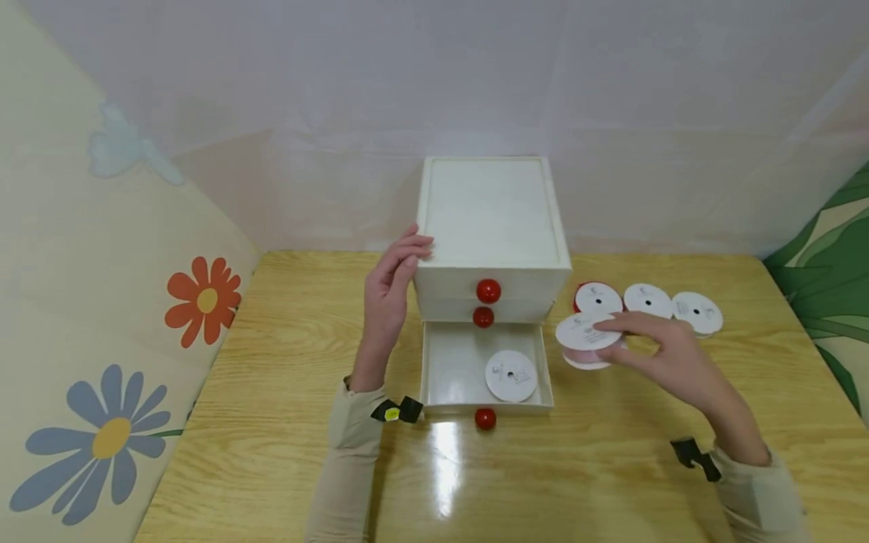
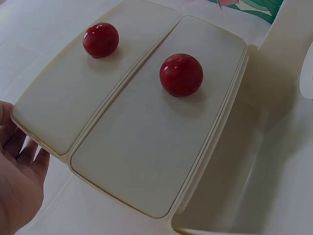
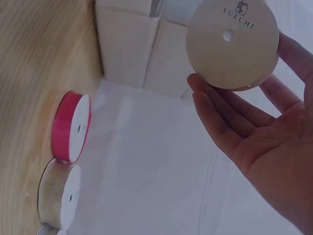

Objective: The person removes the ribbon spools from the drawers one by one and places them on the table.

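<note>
My right hand (image 1: 672, 358) holds a spool of pink ribbon (image 1: 585, 353) by its edge, raised over the table to the right of the open drawer. In the right wrist view the spool's round white face (image 3: 230, 54) shows, with fingers around its side. My left hand (image 1: 390, 294) rests on the left front edge of the white drawer cabinet (image 1: 492, 211), fingertips at its top. The lowest drawer (image 1: 451, 366) is pulled out, and a white-faced spool (image 1: 511, 375) lies flat in its right part. Red round knobs (image 1: 485, 419) mark the drawers.
Right of the cabinet, a red ribbon spool (image 1: 597, 299) stands in a row with two white-faced spools (image 1: 648, 300) on the wooden table (image 1: 292, 362). Behind is a pale cloth backdrop (image 1: 339, 136). Flower-printed panels (image 1: 115, 302) border the left.
</note>
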{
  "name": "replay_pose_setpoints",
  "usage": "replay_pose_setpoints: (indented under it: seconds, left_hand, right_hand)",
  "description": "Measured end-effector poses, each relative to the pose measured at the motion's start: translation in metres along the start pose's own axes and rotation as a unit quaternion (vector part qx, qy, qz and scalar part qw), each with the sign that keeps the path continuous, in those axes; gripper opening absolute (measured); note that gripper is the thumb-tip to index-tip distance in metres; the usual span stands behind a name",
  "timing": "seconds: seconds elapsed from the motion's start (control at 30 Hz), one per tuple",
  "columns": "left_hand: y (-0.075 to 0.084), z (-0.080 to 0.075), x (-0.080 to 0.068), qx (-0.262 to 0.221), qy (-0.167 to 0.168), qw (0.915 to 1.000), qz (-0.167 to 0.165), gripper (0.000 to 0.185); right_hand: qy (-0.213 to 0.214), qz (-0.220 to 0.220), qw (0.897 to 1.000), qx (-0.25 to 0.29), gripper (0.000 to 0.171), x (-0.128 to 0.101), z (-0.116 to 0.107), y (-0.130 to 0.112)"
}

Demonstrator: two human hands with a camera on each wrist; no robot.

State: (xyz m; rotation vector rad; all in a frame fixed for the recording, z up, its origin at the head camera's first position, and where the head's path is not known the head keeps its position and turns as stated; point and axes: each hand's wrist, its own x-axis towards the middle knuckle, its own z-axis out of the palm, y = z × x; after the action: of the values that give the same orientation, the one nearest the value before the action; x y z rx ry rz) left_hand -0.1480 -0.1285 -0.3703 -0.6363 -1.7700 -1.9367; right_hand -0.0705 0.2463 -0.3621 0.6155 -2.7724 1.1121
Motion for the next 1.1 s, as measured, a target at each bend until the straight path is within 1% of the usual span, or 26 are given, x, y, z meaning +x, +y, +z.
replay_pose_setpoints:
  seconds: [0.13,0.27,0.43,0.57,0.63,0.83,1.1]
  left_hand:
    - [-0.001,0.000,0.000,0.003,0.000,1.0000,0.000,0.021]
    - [-0.001,0.000,0.000,0.004,0.000,1.0000,0.000,0.021]
    - [0.000,0.000,0.001,0.004,0.000,1.0000,0.003,0.022]
    - [-0.001,0.000,0.001,0.002,0.000,1.0000,0.006,0.023]
    - [-0.002,0.000,0.001,0.001,0.000,1.0000,0.007,0.023]
    - [-0.002,0.000,0.001,0.001,0.000,1.0000,0.005,0.025]
    - [-0.001,0.000,0.000,0.003,-0.001,1.0000,0.006,0.022]
  right_hand:
    - [0.019,0.018,0.999,-0.017,0.030,-0.002,-0.001,0.009]
    - [0.023,0.047,0.998,-0.020,0.030,-0.002,0.001,0.019]
    - [0.017,0.089,0.996,-0.017,0.034,-0.001,0.006,0.034]
    - [0.007,0.131,0.991,-0.011,0.039,-0.001,0.012,0.045]
    - [0.000,0.145,0.989,-0.011,0.040,-0.002,0.015,0.049]
    - [-0.006,0.146,0.989,-0.017,0.038,-0.005,0.020,0.059]
    - [-0.007,0.145,0.989,-0.024,0.038,-0.005,0.024,0.064]
